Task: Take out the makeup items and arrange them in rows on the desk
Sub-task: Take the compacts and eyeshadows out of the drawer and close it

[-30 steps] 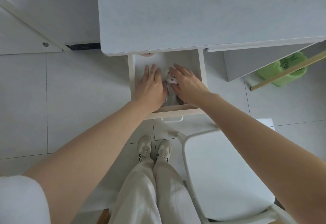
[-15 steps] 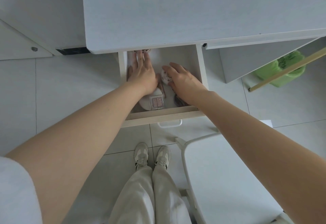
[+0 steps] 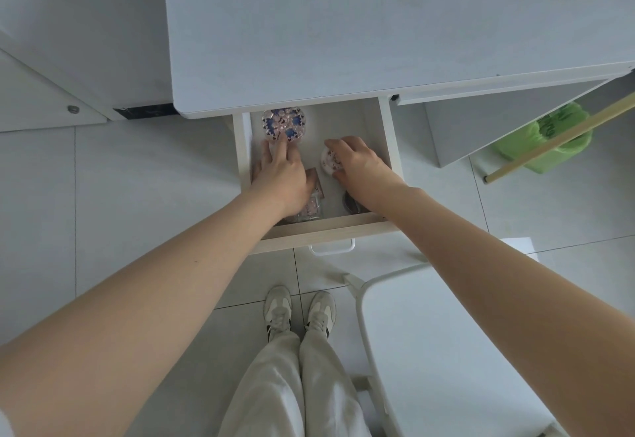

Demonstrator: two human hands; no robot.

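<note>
The open drawer (image 3: 386,141) holds makeup. The left hand (image 3: 281,175) lies flat, fingers straight, touching a round flowery case (image 3: 283,123). The right hand (image 3: 360,165) curls around a small white compact (image 3: 328,161). Other pieces hide under both hands.

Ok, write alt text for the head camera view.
Seen from above, a person's left hand and right hand reach into an open white wooden drawer under a bare pale grey desk top. The right hand grips a small round patterned compact; a larger round blue-and-pink patterned case lies at the back.
</note>
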